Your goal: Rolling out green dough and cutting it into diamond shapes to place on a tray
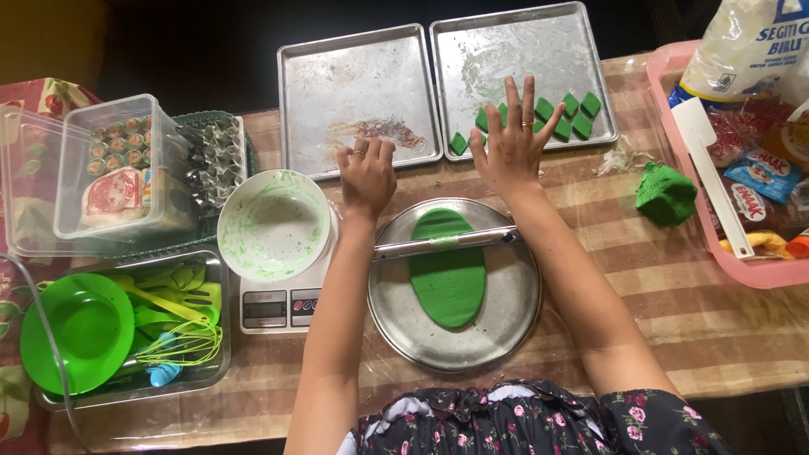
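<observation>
Green dough (448, 278) lies flattened on the round metal plate (506, 337), a rolling pin (447, 243) across it. My left hand (366, 175) curls loosely, fingertips hidden; my right hand (510, 145) is spread, empty, partly covering green pieces (581, 116).

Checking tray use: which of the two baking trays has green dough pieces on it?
The right baking tray, under the open right hand, holds the green pieces; the left tray holds none.
</observation>
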